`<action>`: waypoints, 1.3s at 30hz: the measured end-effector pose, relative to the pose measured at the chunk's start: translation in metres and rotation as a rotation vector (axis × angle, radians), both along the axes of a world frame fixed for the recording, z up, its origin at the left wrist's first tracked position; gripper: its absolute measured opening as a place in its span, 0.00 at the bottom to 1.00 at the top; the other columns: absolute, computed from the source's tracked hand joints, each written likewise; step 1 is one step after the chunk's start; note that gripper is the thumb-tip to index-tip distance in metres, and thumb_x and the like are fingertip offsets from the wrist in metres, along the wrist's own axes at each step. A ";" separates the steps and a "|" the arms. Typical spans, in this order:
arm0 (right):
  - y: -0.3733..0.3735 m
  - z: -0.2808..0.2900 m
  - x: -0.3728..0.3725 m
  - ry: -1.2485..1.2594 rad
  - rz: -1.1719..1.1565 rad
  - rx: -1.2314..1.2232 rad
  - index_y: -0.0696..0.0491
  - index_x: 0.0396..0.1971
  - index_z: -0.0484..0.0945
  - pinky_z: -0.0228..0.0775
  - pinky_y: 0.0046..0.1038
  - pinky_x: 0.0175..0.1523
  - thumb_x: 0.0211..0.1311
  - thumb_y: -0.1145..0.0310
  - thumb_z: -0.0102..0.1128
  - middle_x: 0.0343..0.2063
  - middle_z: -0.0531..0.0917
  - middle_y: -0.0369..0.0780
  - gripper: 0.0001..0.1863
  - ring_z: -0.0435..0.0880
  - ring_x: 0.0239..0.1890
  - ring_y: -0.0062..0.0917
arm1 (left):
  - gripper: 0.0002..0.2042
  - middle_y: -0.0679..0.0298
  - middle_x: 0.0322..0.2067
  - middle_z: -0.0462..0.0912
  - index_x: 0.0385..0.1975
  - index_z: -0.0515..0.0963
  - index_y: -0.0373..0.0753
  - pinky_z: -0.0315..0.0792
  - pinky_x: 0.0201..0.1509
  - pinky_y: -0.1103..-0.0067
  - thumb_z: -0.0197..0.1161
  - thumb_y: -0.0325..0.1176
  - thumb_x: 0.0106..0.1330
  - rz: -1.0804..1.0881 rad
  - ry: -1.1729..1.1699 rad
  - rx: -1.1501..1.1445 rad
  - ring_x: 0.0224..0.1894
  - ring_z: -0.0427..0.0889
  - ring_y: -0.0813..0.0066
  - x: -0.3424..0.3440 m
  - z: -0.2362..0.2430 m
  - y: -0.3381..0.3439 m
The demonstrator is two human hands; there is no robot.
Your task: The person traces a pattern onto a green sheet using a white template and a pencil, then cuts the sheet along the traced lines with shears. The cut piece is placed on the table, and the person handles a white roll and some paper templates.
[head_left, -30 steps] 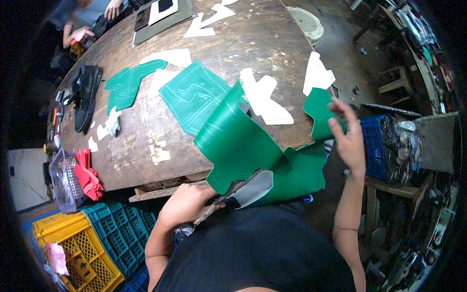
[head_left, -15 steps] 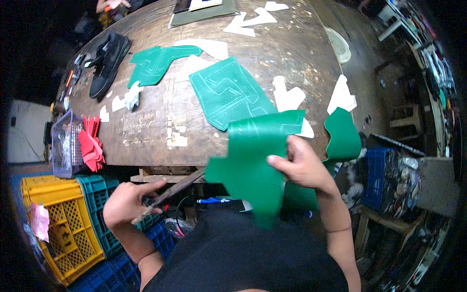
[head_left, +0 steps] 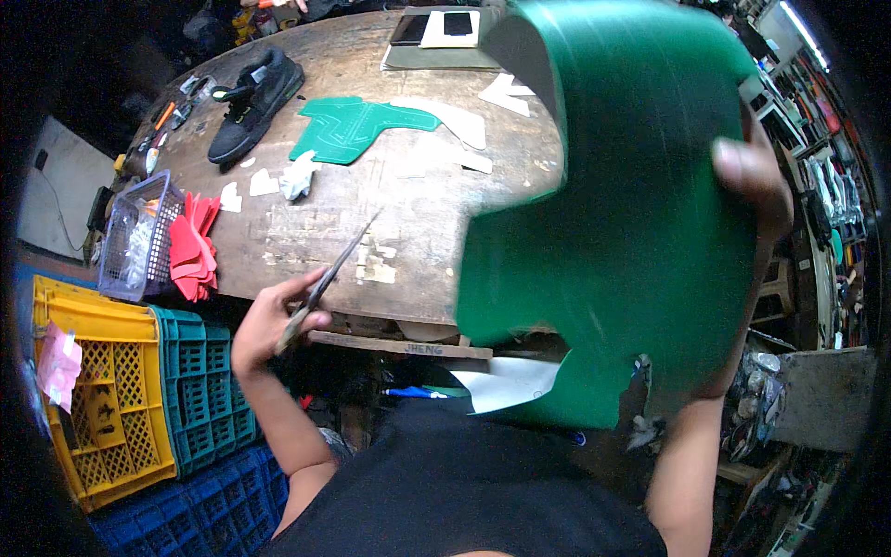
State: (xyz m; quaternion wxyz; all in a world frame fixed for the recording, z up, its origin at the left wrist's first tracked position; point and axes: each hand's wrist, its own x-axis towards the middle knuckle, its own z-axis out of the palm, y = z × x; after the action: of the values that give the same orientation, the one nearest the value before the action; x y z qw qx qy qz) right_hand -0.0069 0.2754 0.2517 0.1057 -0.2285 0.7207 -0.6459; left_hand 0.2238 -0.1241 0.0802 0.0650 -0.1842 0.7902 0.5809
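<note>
My left hand (head_left: 271,325) is closed around a pair of dark scissors (head_left: 327,278) with pale wrapping on the handle; their tip points up over the table. My right hand (head_left: 756,186) grips a big green leather-like sheet (head_left: 613,251) at its right side, thumb on the face. The sheet is raised, curled at the top, with cut-out edges at its left and bottom. It hides the table's right part. At its lower edge a white piece (head_left: 510,383) shows. A green marked piece (head_left: 351,128) lies on the table beyond the scissors.
On the worn wooden table (head_left: 390,190) are a black shoe (head_left: 258,107), white paper patterns (head_left: 455,121) and a crumpled white scrap (head_left: 298,175). A purple basket (head_left: 139,237) and red cut pieces (head_left: 194,246) are at its left edge. Yellow (head_left: 102,390) and teal crates (head_left: 202,371) stand below.
My right hand has lifted the green sheet up and to the right, much closer to view. My left hand has moved up and slightly right, turning the scissors more upright.
</note>
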 end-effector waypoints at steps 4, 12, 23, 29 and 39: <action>-0.079 0.009 -0.045 0.058 0.219 -0.020 0.61 0.58 0.72 0.75 0.34 0.56 0.51 0.65 0.68 0.48 0.83 0.46 0.33 0.83 0.47 0.32 | 0.37 0.64 0.35 0.86 0.68 0.74 0.39 0.74 0.34 0.80 0.80 0.35 0.57 0.237 0.051 -0.294 0.33 0.78 0.83 -0.026 -0.033 0.008; -0.281 0.022 -0.148 -0.075 0.858 -0.554 0.58 0.58 0.73 0.78 0.31 0.50 0.60 0.63 0.65 0.45 0.83 0.44 0.27 0.83 0.43 0.28 | 0.35 0.61 0.33 0.87 0.66 0.75 0.40 0.75 0.40 0.77 0.80 0.37 0.56 0.397 0.141 -0.191 0.33 0.81 0.79 -0.026 -0.052 0.005; -0.268 -0.228 -0.066 -0.425 0.363 0.238 0.63 0.58 0.74 0.75 0.32 0.57 0.59 0.64 0.63 0.49 0.85 0.45 0.29 0.83 0.49 0.32 | 0.36 0.57 0.39 0.88 0.70 0.68 0.33 0.75 0.25 0.83 0.76 0.33 0.61 0.510 0.111 0.050 0.29 0.81 0.82 -0.014 -0.031 0.013; -0.252 -0.235 -0.029 -0.360 0.369 0.313 0.64 0.67 0.65 0.80 0.30 0.41 0.68 0.66 0.62 0.46 0.84 0.47 0.32 0.86 0.36 0.28 | 0.28 0.57 0.38 0.90 0.62 0.77 0.46 0.81 0.41 0.69 0.76 0.37 0.60 0.468 -0.151 -0.768 0.41 0.89 0.61 -0.008 -0.011 0.004; 0.019 -0.187 0.020 0.229 -0.202 0.084 0.57 0.55 0.79 0.71 0.28 0.62 0.72 0.73 0.59 0.46 0.84 0.38 0.14 0.81 0.52 0.22 | 0.28 0.52 0.46 0.82 0.65 0.76 0.53 0.79 0.51 0.58 0.71 0.36 0.62 0.187 -0.405 -1.288 0.47 0.85 0.49 -0.006 -0.033 -0.031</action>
State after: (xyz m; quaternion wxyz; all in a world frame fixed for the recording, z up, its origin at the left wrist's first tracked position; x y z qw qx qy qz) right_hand 0.0128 0.2940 0.0650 -0.0332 -0.2226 0.7737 -0.5923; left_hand 0.2174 -0.1552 0.0474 0.0386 -0.3588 0.9314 -0.0480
